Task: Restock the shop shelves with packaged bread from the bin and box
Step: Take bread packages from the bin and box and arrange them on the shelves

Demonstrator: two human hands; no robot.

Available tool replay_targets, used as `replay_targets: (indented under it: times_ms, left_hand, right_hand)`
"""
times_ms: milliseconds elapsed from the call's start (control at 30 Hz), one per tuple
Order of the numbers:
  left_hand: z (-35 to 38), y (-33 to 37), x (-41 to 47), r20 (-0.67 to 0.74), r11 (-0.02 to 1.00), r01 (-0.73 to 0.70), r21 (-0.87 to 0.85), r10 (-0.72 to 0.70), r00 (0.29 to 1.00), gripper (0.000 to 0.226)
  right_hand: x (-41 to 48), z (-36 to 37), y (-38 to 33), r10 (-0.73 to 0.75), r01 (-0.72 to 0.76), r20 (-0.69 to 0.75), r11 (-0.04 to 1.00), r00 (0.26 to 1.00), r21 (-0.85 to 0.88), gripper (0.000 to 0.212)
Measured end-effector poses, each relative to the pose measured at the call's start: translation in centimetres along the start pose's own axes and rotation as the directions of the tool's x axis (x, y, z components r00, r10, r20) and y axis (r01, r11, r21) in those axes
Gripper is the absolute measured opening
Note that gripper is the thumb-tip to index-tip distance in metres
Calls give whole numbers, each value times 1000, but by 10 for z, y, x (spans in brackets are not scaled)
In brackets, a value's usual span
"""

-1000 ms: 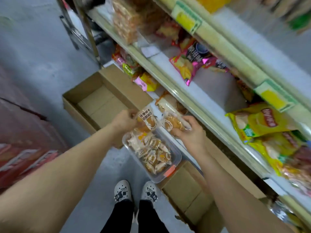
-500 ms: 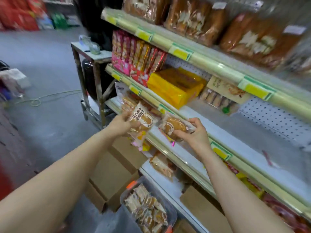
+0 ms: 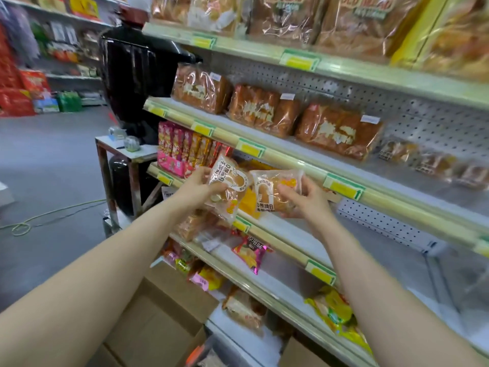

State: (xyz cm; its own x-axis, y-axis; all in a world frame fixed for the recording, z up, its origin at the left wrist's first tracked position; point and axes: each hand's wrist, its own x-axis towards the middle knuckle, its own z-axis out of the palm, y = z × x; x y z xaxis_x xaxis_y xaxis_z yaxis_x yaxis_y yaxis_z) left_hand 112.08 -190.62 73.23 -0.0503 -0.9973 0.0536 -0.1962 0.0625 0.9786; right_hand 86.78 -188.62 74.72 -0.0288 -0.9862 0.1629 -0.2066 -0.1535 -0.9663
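My left hand (image 3: 199, 187) grips a clear pack of bread with a white label (image 3: 229, 183), held upright in front of the shelves. My right hand (image 3: 304, 200) grips a second, similar bread pack (image 3: 272, 189) beside it. Both packs hang at the height of the shelf edge with green and yellow price tags (image 3: 299, 164). Large brown loaves in clear bags (image 3: 336, 131) lie on the shelf just above the hands. The bin's rim (image 3: 203, 352) barely shows at the bottom edge.
An open cardboard box (image 3: 158, 313) stands on the floor below my arms. Lower shelves carry snack bags (image 3: 251, 251) and a yellow bag (image 3: 336, 311). A metal stand with a black machine (image 3: 137, 75) is at the shelf's left end. A green cord (image 3: 53, 211) lies on the grey floor.
Both hands rose from the bin on the floor up to mid-shelf height, each carrying its bread pack. The view tilted up from the floor to the bread shelves.
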Motion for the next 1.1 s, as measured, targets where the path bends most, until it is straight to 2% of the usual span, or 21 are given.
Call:
replay_targets:
  times_ms: [133, 267, 333, 467, 633, 833, 967, 1033, 1100]
  left_hand:
    - [3, 11, 6, 29, 997, -20, -76, 22, 999, 34]
    - [6, 19, 7, 63, 992, -30, -120, 37, 997, 60]
    - [10, 25, 9, 80, 990, -40, -138, 51, 995, 64]
    - [25, 43, 13, 127, 981, -91, -170, 113, 985, 45]
    - [44, 62, 23, 143, 968, -180, -174, 206, 968, 34]
    - [82, 98, 43, 163, 950, -239, -200, 273, 948, 48]
    - [121, 121, 60, 177, 943, -291, -162, 318, 931, 44]
    - [148, 132, 71, 183, 940, -305, -152, 330, 926, 44]
    - [172, 142, 79, 193, 937, -323, -134, 345, 919, 55]
  right_hand:
    - [-1, -9, -19, -26, 27, 34, 999, 999, -25, 51]
    - [-3, -18, -24, -31, 30, -8, 997, 1000, -78, 66]
    - [-4, -24, -28, -13, 11, -35, 998, 999, -66, 73]
    - [-5, -44, -43, -27, 22, -69, 996, 997, -82, 58]
    - [6, -62, -56, -58, 48, -102, 994, 993, -93, 59]
    - [17, -102, -64, -74, 62, -166, 995, 983, -76, 60]
    - [18, -143, -71, -51, 53, -194, 999, 980, 6, 53]
    - [23, -170, -71, -37, 50, -266, 998, 963, 42, 53]
    - [28, -195, -68, -14, 42, -342, 996, 940, 77, 59]
